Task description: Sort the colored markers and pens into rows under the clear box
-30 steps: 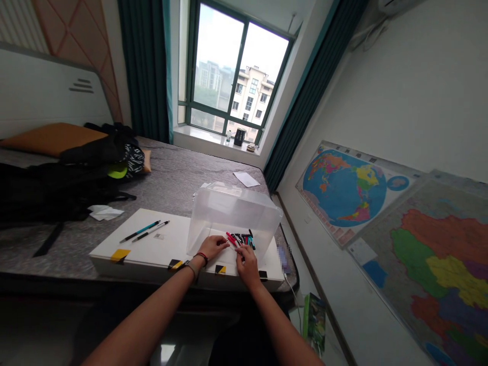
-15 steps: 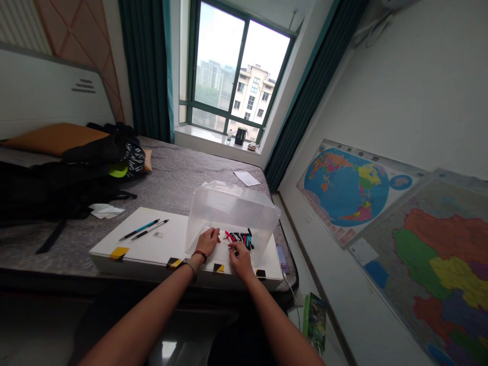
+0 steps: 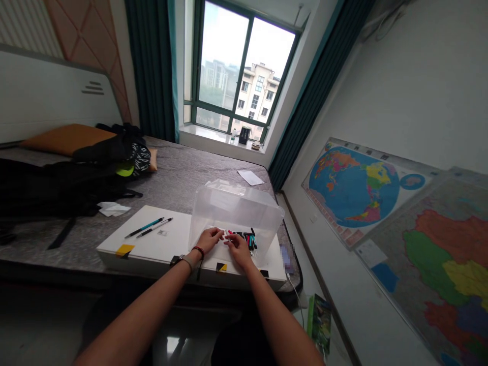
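1. Two slim, straight pens (image 3: 145, 227) lie nearly parallel at nine o'clock from the left hand (image 3: 208, 240).
2. Its fingers bend narrow; what they hold, I cannot tell.
3. A translucent, boxy plastic bin (image 3: 236, 206) sits at one o'clock from it.
4. The right hand's (image 3: 238, 250) fingers are narrow, contents unclear; a loose pen heap (image 3: 250, 242) lies at two o'clock.
5. Mottled grey mattress (image 3: 183, 168) under the smooth white box (image 3: 179, 234); window (image 3: 224, 56) at twelve, wall maps (image 3: 354, 185) at three.

Daylight reaches you from the window (image 3: 244, 66), where the sky (image 3: 224, 30) burns out to white; the room around you is dim, darkest below the bed (image 3: 198, 158). You see glare on the floor (image 3: 173, 345), stretched edges and a pixelated patch (image 3: 287, 258).
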The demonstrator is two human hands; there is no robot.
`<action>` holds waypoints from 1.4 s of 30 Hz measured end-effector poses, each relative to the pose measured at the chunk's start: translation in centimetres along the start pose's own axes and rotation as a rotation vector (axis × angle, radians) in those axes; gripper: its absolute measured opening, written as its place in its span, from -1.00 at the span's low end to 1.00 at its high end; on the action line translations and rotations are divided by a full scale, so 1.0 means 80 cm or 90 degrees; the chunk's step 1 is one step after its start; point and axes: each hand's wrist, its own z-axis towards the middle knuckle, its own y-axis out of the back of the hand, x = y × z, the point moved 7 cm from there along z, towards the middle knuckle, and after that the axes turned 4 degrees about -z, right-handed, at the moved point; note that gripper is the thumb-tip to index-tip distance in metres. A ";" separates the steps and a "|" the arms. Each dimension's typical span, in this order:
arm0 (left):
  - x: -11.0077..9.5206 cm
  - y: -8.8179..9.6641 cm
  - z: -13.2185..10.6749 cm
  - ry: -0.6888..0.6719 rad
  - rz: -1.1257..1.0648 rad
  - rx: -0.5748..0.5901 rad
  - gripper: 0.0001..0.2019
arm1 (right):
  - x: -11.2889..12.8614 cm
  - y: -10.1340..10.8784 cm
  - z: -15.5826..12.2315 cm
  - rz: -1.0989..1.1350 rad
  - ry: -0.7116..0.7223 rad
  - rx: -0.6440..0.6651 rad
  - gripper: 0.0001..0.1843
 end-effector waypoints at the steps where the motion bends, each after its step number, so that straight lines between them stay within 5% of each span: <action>1: 0.000 0.001 0.000 0.009 -0.021 -0.006 -0.57 | -0.003 0.000 0.000 0.010 -0.009 0.000 -0.75; 7: -0.005 -0.005 -0.002 -0.010 -0.038 0.033 -0.62 | -0.012 0.001 0.002 0.033 -0.029 0.001 -0.74; 13: 0.023 0.019 0.005 0.073 -0.225 -0.081 -0.58 | -0.019 0.006 0.002 0.113 -0.071 -0.034 -0.55; 20: 0.029 0.024 0.005 0.103 -0.354 -0.112 -0.55 | -0.017 0.004 0.001 0.042 -0.070 -0.020 -0.71; 32: 0.034 0.023 0.008 0.089 -0.291 -0.109 -0.56 | -0.008 0.002 0.000 -0.104 -0.072 -0.014 -0.81; 42: 0.031 0.025 0.006 0.082 -0.196 -0.171 -0.55 | -0.023 0.009 0.001 -0.036 -0.122 -0.051 -0.85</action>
